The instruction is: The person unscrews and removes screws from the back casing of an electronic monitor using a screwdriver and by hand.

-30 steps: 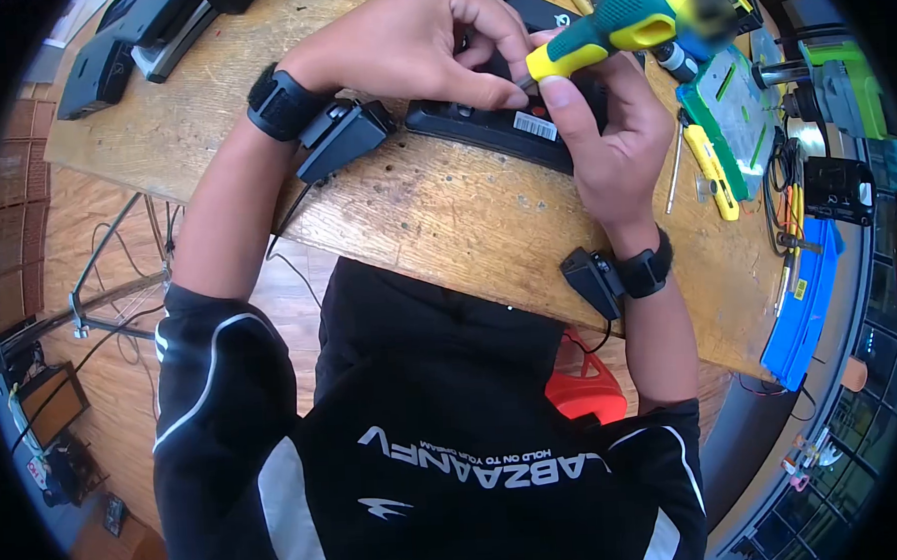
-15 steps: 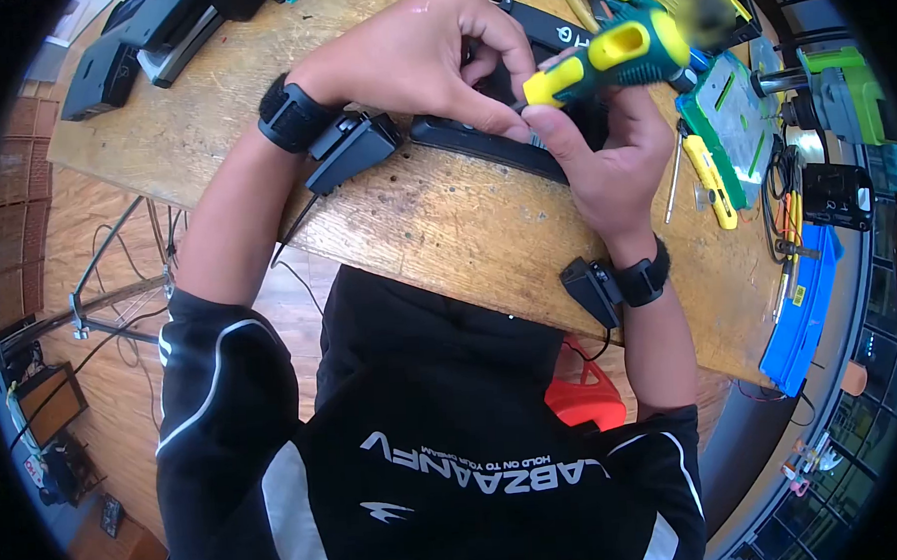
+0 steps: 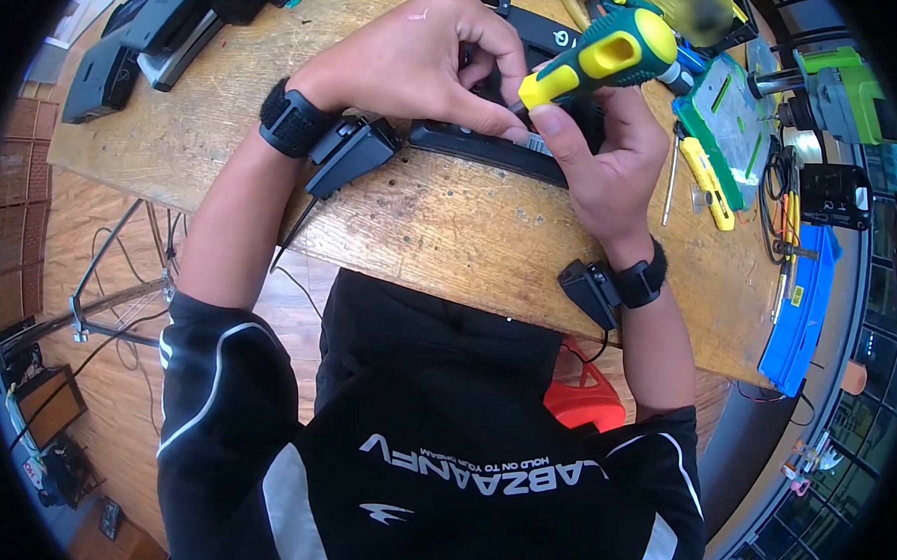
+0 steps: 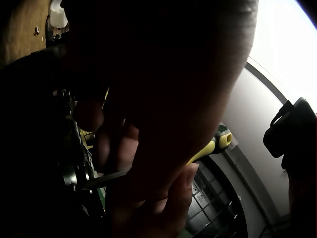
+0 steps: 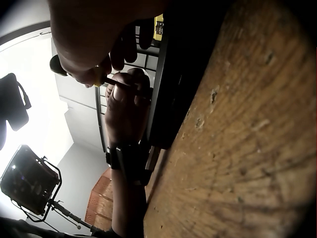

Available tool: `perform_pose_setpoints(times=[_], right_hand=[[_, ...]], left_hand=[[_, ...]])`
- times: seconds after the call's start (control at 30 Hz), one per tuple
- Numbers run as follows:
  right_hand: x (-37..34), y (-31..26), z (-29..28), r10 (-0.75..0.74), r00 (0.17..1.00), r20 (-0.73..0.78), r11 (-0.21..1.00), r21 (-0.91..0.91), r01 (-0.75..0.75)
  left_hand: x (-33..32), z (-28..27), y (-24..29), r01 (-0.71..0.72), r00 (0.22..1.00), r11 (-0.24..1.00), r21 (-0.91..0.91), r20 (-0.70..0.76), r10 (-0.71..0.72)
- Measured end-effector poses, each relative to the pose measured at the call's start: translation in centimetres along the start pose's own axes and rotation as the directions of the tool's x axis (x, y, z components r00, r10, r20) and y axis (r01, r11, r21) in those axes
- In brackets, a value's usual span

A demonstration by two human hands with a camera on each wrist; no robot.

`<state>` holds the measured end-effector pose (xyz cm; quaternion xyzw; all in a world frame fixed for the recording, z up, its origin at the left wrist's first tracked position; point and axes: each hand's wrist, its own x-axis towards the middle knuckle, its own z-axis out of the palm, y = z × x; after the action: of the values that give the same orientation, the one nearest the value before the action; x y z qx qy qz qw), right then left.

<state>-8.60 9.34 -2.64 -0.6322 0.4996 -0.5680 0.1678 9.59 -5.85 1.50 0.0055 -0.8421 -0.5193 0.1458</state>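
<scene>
A yellow and green screwdriver slants over a black device, its handle end raised to the upper right. The right hand grips the handle low down, thumb along its yellow collar. Thumb and fingers of the left hand close round the metal shaft near the device. The shaft meets the device in the left wrist view, where its tip is hard to make out. In the right wrist view, the left hand is at the shaft, below the right hand.
Black cases stand at the table's upper left. To the right lie a yellow cutter, a thin metal rod, a green-edged tray, cables and a blue bin. The table's front edge runs below the forearms.
The screwdriver handle has turned, its yellow cut-out facing up, and its end has shifted slightly left. The left hand has moved slightly down and right, covering part of the device's white label.
</scene>
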Motion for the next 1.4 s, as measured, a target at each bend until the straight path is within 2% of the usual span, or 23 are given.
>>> perform_pose_setpoints(times=[0.13,0.2,0.23,0.3,0.43,0.5,0.63,0.7,0.93,1.0,1.03,1.1,1.23,1.3,1.4], right_hand=[[0.1,0.0,0.1,-0.018,1.0,0.004,1.0,0.01,0.017],[0.3,-0.1,0.3,-0.033,0.999,0.011,0.994,0.103,0.031],[0.4,-0.1,0.2,-0.033,0.999,0.01,0.994,0.103,0.032],[0.8,-0.1,-0.1,-0.147,0.988,0.055,0.989,-0.007,0.147],[0.5,0.1,-0.2,-0.171,0.984,0.045,0.983,-0.054,0.173],[0.2,0.0,-0.3,-0.086,0.996,0.031,0.995,-0.04,0.087],[0.3,-0.1,-0.3,-0.106,0.993,0.05,0.992,-0.065,0.109],[0.5,0.0,-0.2,-0.129,0.991,0.037,0.992,-0.008,0.129],[0.4,0.3,-0.2,-0.178,0.982,0.065,0.981,-0.072,0.183],[0.1,0.3,0.0,-0.063,0.997,0.034,0.997,0.042,0.062],[0.1,0.3,0.0,-0.063,0.997,0.034,0.997,0.042,0.061],[0.2,0.3,-0.1,-0.12,0.992,0.045,0.993,-0.005,0.121],[0.5,-0.5,-0.3,-0.12,0.991,0.051,0.991,-0.048,0.123],[0.7,-0.3,-0.4,-0.121,0.99,0.069,0.992,-0.04,0.124],[0.7,0.0,-0.4,-0.125,0.989,0.079,0.99,-0.063,0.13]], left_hand=[[-0.1,0.4,-1.1,-0.014,1.0,1.0,0.021,-0.026,0.014],[-0.2,0.8,-1.1,-0.005,0.999,0.984,-0.177,-0.035,-0.001],[-0.2,0.8,-1.0,-0.005,0.999,0.984,-0.177,-0.034,-0.001],[-0.3,0.9,-0.9,0.061,0.997,0.971,-0.233,-0.028,-0.069],[-0.2,0.4,-0.6,0.009,1.0,0.996,-0.088,-0.017,-0.01],[-0.2,0.5,-0.2,0.044,0.998,0.998,-0.055,-0.046,-0.047],[-0.2,0.6,-0.9,0.008,0.997,0.996,-0.087,-0.071,-0.015],[-0.2,0.7,-0.8,-0.005,0.997,0.995,-0.103,-0.071,-0.002],[-0.3,0.5,-0.7,0.026,0.999,0.993,-0.118,-0.036,-0.03],[-0.2,0.6,-0.5,-0.01,0.999,0.995,-0.104,-0.041,0.005],[-0.2,0.6,-0.5,-0.01,0.999,0.994,-0.105,-0.041,0.005],[-0.3,0.5,-0.6,0.029,0.998,0.992,-0.124,-0.05,-0.035],[-0.3,0.4,-0.8,-0.016,0.999,0.996,-0.087,-0.045,0.012],[-0.3,0.4,0.0,0.046,0.998,0.995,-0.09,-0.035,-0.05],[-0.3,0.5,-0.3,0.041,0.998,0.994,-0.102,-0.039,-0.046]])
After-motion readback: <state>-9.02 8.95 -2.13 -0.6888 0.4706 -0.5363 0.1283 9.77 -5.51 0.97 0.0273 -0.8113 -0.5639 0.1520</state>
